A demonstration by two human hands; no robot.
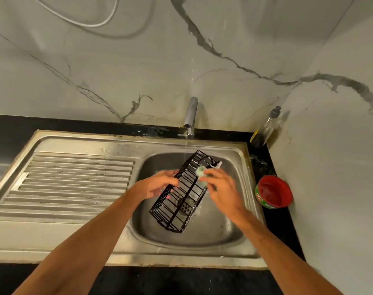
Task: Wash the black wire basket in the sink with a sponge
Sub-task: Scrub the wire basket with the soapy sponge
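The black wire basket (pixel 182 194) is held tilted above the steel sink bowl (pixel 228 228), its far end up near the tap. My left hand (pixel 160 184) grips its left long side. My right hand (pixel 220 188) presses a pale green sponge (pixel 201 172) against the basket's upper right side. White soap suds cling to the wires at the far end. A thin stream of water runs from the tap (pixel 190 116) down just left of the basket's far end.
The ribbed draining board (pixel 74 184) lies left of the bowl. A red-topped green soap tub (pixel 274 192) sits on the black counter to the right. A clear dish-soap bottle (pixel 266 128) stands in the back right corner against the marble wall.
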